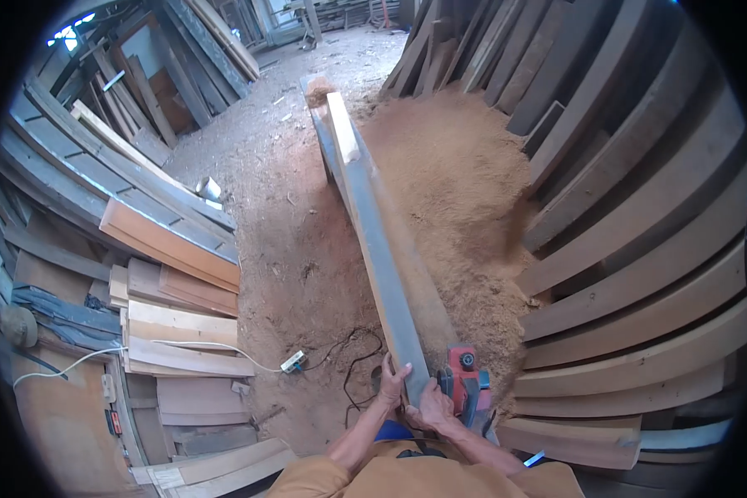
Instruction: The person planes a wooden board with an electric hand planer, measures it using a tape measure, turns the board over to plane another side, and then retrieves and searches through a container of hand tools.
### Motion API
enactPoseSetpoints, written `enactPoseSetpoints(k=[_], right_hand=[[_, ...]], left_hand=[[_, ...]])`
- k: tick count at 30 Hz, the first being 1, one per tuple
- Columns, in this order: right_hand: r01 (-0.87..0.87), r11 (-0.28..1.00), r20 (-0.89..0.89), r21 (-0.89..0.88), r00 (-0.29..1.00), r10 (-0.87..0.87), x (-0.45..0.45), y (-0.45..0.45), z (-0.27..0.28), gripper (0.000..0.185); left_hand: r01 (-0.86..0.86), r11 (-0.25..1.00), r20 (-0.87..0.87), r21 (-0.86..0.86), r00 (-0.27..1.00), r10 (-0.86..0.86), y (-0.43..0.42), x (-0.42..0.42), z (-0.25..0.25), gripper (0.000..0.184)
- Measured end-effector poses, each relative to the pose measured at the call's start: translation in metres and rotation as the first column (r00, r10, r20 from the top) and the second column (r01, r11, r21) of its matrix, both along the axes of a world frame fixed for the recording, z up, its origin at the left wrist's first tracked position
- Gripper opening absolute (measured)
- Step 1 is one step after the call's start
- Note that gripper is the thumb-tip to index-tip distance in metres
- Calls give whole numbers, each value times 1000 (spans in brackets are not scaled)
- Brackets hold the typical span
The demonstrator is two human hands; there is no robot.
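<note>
A long grey board (pixel 380 257) stretches away from me along a narrow bench (pixel 419 282). My left hand (pixel 393 383) grips the board's near left edge, thumb on top. Close beside it, my right hand (pixel 433 405) holds the near right edge with its fingers closed on the wood. A red electric planer (pixel 466 373) stands just right of my right hand, apart from the fingers. At the far end lies a pale wood block (pixel 340 124), in line with the board.
Sawdust and shavings (pixel 452 166) are heaped right of the bench. Planks (pixel 631 274) lean along the right wall. Stacked boards (pixel 187 332) line the left side. A white power strip (pixel 292 362) and a dark cable (pixel 353 378) lie on the floor left of my hands.
</note>
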State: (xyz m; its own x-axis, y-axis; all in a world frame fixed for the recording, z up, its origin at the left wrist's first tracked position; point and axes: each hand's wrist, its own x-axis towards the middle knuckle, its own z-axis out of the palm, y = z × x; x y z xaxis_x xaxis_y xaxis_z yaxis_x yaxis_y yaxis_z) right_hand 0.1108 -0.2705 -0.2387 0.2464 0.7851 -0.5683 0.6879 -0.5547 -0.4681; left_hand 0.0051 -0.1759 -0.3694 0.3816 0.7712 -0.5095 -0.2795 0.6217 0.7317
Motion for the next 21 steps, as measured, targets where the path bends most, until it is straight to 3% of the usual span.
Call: enactPoseSetpoints(k=[2, 5, 7, 10, 12, 13, 14, 15, 17, 20, 21], right_hand=[[6, 1000, 16, -18, 1000, -6, -1, 4, -10, 82], [12, 999, 61, -44, 998, -9, 0, 12, -16, 80], [35, 999, 97, -29, 995, -32, 3, 27, -19, 80], [25, 999, 110, -48, 994, -19, 21, 60, -23, 77], [-84, 984, 224, 159, 973, 47, 30, 65, -83, 86], [-63, 993, 189, 98, 981, 44, 34, 74, -88, 87], [-70, 996, 128, 60, 990, 62, 41, 89, -68, 84], [0, 999, 108, 33, 994, -4, 42, 93, -57, 79], [-116, 992, 42, -54, 992, 119, 58, 102, -20, 73], [173, 922, -104, 347, 984, -145, 87, 73, -22, 63], [240, 902, -65, 358, 970, -232, 98, 58, -12, 57]], left_hand=[[26, 1000, -4, 15, 1000, -25, 1, -5, -3, 90], [66, 990, 109, -127, 993, -52, 9, -3, 2, 87], [161, 982, 120, -99, 982, -149, 27, -3, -25, 83], [176, 980, 29, 95, 983, -180, 61, 18, -23, 69], [220, 958, -131, 186, 971, -198, 87, 28, -9, 61], [250, 938, -214, 241, 956, -200, 98, 33, 2, 57], [326, 927, -343, 187, 906, -250, 111, 35, 5, 54], [269, 928, -295, 259, 937, -189, 116, 36, -16, 53], [287, 886, -275, 365, 942, -192, 120, 34, -17, 54], [292, 912, -341, 288, 921, -187, 112, 36, 13, 55], [344, 906, -372, 247, 897, -239, 109, 33, 21, 58]])
